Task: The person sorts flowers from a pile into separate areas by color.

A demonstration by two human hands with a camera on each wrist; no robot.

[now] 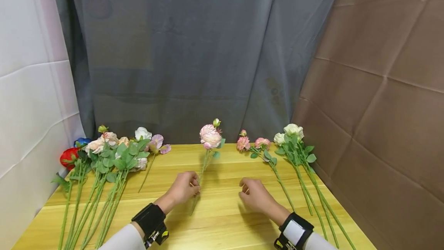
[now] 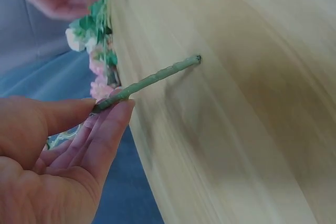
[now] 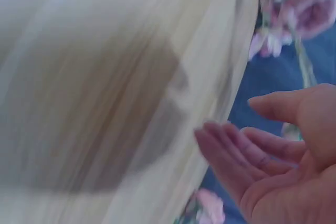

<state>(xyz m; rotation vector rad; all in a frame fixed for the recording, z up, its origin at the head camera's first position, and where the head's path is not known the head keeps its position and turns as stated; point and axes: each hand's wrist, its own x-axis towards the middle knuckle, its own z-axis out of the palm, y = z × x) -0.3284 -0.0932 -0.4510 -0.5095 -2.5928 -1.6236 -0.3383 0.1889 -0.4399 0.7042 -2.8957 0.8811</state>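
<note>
In the head view my left hand pinches the green stem of a pale pink peony between thumb and fingers. Its bloom points to the back of the table, with a small bud beside it. In the left wrist view, the stem's cut end sticks out past the fingertips above the wood. My right hand hovers over the table right of that flower, fingers loosely bent, holding nothing. The right wrist view shows a gap between its thumb and fingers. Nearest to it lies a stem of coral-pink flowers.
Along the left side of the wooden table lie several stems: a red flower, a blue one, peach roses, a white rose and a purple flower. White roses lie at right. Cloth walls enclose three sides.
</note>
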